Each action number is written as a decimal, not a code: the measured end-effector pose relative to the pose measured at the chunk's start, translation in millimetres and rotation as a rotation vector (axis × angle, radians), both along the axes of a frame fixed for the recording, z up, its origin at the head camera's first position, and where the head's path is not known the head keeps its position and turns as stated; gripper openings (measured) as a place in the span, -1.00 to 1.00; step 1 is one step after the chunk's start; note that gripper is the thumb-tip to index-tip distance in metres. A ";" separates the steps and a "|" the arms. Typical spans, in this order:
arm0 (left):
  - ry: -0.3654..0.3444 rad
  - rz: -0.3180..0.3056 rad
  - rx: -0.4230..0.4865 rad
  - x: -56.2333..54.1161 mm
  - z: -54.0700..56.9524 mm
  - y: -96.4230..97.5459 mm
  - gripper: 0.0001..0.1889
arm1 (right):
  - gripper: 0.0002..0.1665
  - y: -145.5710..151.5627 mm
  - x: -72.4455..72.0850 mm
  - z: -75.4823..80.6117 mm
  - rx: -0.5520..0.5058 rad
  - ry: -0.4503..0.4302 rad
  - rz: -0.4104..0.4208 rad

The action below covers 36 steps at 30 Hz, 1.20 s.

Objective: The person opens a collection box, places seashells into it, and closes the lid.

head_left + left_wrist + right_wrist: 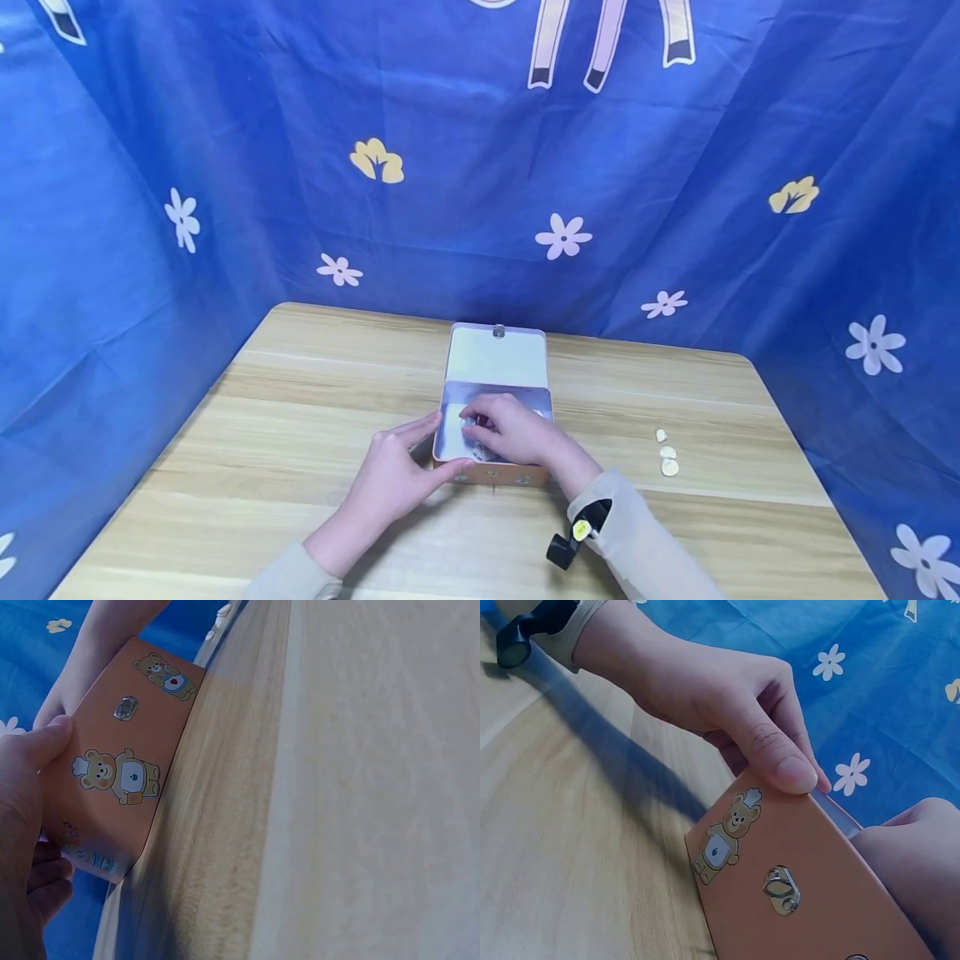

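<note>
An orange tin box [491, 473] with bear pictures and a metal clasp [781, 890] stands on the table, its lid [497, 354] swung back. My left hand [393, 475] grips the box's front left corner, thumb at the front and fingers along the side; the left wrist view shows this hand [26, 802] close up. My right hand [513, 429] reaches into the box with bent fingers. Something small and dark red shows between its fingers, but whether they pinch it I cannot tell. In the right wrist view the box wall hides the fingertips of the right hand [919, 847].
Three small pale, roundish pieces [669, 467] lie on the wooden table [300, 400] to the right of the box. A blue patterned cloth [465, 192] hangs behind the table and along both sides. A black strapped device [573, 537] sits at the right wrist.
</note>
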<state>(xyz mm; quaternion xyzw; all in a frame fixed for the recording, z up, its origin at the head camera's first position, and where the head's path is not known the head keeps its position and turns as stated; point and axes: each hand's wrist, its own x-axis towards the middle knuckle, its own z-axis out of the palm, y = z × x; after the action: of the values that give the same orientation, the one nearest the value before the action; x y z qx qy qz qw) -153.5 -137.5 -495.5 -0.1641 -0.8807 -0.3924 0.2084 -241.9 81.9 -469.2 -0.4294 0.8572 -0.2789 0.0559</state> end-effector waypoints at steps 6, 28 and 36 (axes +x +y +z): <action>-0.011 0.011 -0.008 -0.8 -0.7 -0.9 -0.07 | -0.68 7.1 0.4 6.2 -0.046 -0.007 -0.017; -0.065 0.016 0.010 -1.8 -1.3 0.9 -0.05 | -0.77 125.7 18.2 33.6 -0.234 0.098 -0.251; -0.080 0.018 0.006 -1.5 -0.1 0.3 -0.03 | -0.77 179.6 15.3 16.4 -0.259 0.127 -0.378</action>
<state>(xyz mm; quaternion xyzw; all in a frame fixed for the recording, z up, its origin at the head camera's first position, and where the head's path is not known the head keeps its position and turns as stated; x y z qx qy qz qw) -154.9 -137.2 -495.6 -0.1396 -0.8886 -0.3995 0.1770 -226.6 261.6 -452.9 -0.2814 0.8813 -0.3644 -0.1070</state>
